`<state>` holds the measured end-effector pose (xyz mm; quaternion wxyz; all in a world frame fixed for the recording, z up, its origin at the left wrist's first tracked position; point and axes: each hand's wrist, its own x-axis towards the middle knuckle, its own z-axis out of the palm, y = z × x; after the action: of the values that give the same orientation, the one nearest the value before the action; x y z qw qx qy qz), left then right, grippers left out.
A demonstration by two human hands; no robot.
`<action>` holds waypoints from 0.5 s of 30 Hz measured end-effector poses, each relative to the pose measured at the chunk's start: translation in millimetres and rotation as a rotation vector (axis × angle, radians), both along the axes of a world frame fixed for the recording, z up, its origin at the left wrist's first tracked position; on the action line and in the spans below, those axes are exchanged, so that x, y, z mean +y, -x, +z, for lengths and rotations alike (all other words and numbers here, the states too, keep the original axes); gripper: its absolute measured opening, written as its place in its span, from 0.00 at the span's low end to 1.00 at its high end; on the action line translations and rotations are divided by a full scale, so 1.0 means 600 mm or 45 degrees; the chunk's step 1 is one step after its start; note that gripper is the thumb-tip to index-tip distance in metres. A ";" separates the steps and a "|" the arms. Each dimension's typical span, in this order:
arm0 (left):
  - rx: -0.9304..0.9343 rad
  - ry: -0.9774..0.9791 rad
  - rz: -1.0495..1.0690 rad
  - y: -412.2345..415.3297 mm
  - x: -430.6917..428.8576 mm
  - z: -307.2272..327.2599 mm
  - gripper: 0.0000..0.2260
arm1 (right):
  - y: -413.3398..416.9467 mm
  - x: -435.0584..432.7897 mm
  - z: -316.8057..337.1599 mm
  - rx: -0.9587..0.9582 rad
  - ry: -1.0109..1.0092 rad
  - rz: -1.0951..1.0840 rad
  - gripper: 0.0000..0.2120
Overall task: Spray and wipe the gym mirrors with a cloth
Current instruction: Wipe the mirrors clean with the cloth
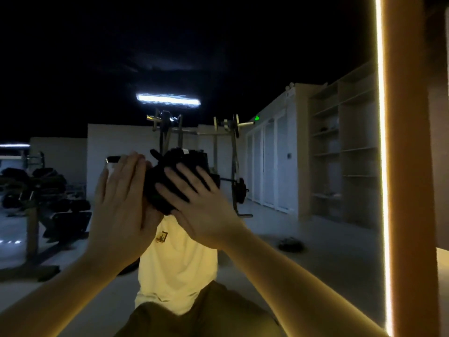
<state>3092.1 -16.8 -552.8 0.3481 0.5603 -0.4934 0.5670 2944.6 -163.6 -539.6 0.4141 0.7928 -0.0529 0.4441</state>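
A large wall mirror [279, 57] fills the view, and in it I see myself in a pale T-shirt. My right hand [194, 205] presses a black cloth [167, 183] flat against the glass at head height, fingers spread and straight. My left hand [116, 205] is raised just left of the cloth, its fingers straight and together, with the fingertips meeting their own reflection at the glass. A small pale shiny object [112, 164] peeks out behind the left hand; I cannot tell what it is. No spray bottle can be made out.
A glowing light strip [381, 142] and an orange frame [408, 166] mark the mirror's right edge. The reflection shows a dumbbell rack [43, 190] at left, a squat rack [230, 166] in the middle, shelves [345, 147] at right, and a dark round object [291, 244] on the floor.
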 end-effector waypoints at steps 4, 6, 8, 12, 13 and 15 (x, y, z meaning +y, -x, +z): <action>-0.007 -0.095 0.085 0.029 -0.028 -0.020 0.37 | 0.092 -0.082 0.000 -0.173 -0.058 -0.023 0.27; 0.018 -0.116 0.103 0.040 -0.048 -0.025 0.38 | 0.148 -0.124 0.004 -0.340 -0.213 -0.064 0.27; 0.062 -0.128 0.114 0.049 -0.066 -0.029 0.39 | 0.206 -0.165 0.003 -0.536 -0.423 -0.136 0.28; 0.072 -0.122 0.169 0.051 -0.078 -0.037 0.43 | 0.269 -0.204 -0.015 -0.938 -0.768 -0.218 0.29; 0.063 -0.122 0.185 0.051 -0.079 -0.037 0.43 | 0.264 -0.201 -0.017 -1.014 -0.836 -0.219 0.29; 0.058 -0.123 0.194 0.051 -0.078 -0.036 0.43 | 0.232 -0.179 -0.018 -1.103 -0.924 -0.205 0.30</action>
<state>3061.5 -63.7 -574.1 0.2877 0.6249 -0.4682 0.5545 2805.7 -271.0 -550.3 0.0884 0.6232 -0.4272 0.6492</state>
